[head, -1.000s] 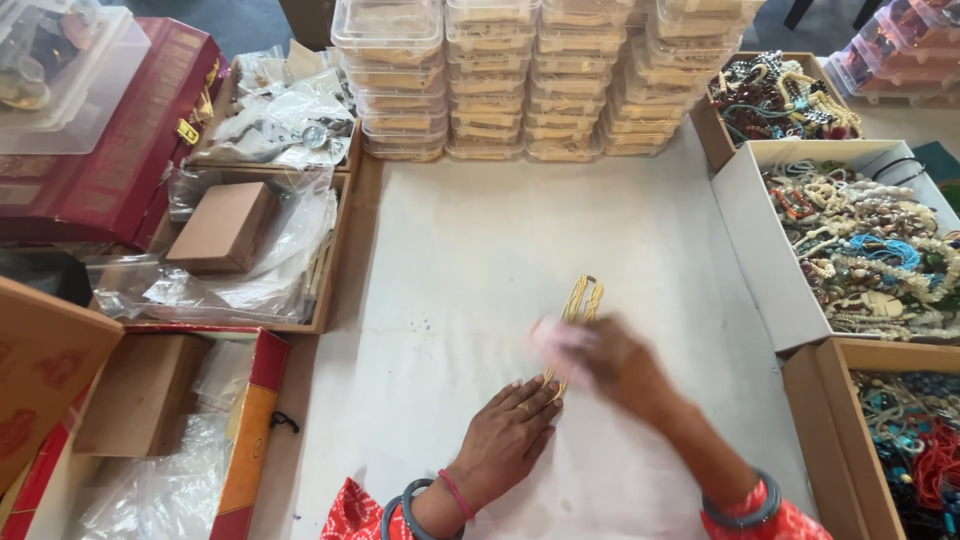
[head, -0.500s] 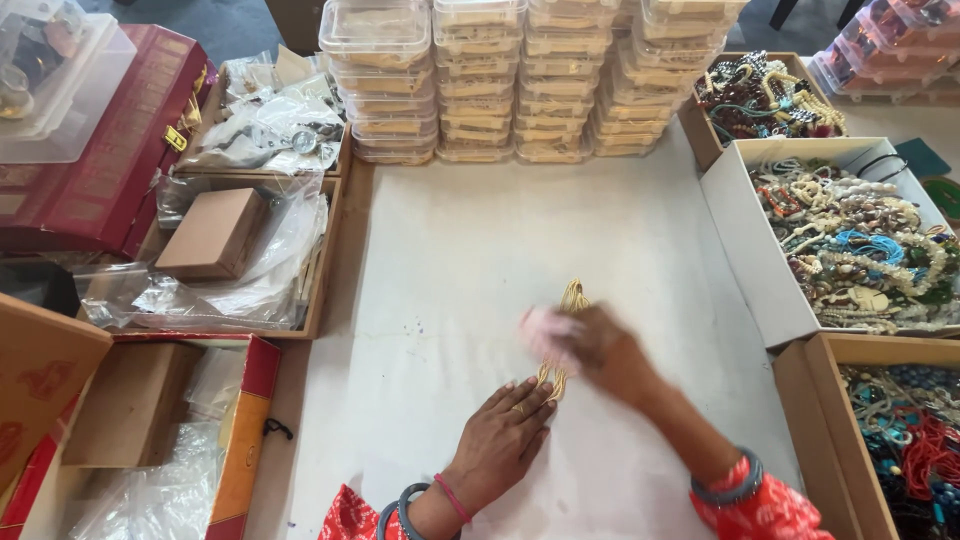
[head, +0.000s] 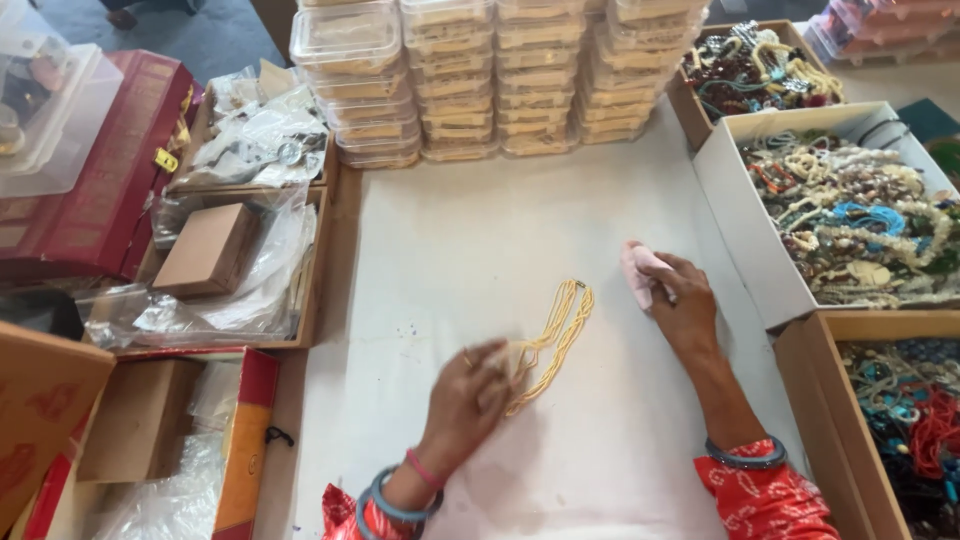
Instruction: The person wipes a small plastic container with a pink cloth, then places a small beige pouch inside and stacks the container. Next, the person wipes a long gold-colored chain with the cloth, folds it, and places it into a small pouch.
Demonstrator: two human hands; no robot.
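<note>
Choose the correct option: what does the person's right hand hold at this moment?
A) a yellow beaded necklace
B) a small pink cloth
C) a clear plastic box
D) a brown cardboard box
B: the right hand grips a small pink cloth, while the yellow beaded necklace lies on the white table at the left hand.

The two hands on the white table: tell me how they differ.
The left hand grips the lower end of the yellow multi-strand bead necklace; the right hand holds a small pink cloth, apart from the necklace. The left wrist wears several bangles, the right wrist one. Both rest over the white table.
</note>
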